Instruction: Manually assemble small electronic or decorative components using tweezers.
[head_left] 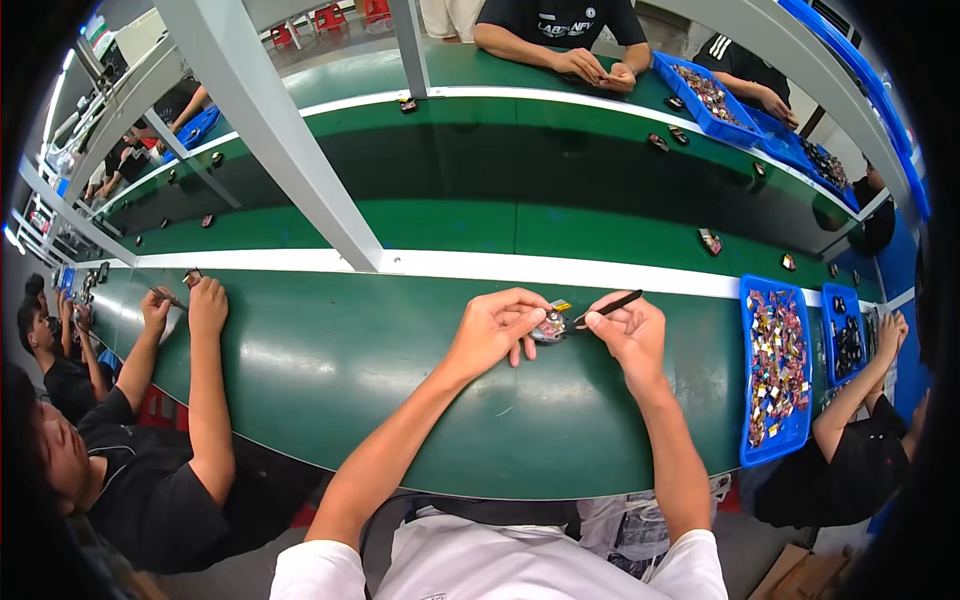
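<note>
Over the green work table (480, 400), my left hand (495, 328) grips a small rounded electronic assembly (549, 327) between thumb and fingers. Shiny parts and a reddish patch show on it, and a yellow piece (562, 307) sticks up at its top edge. From the right, my right hand (634, 332) pinches a pair of black tweezers (624, 301), whose tips reach the right side of the assembly. Whether the tips grasp anything there is too small to tell.
A blue tray (745, 400) of small colourful parts stands to the right, with a smaller blue tray (834, 375) of black parts beyond. Past the white rail (450, 264) runs a belt bearing scattered assemblies (710, 241). A slanted grey post (270, 120) rises left of centre. Co-workers sit around.
</note>
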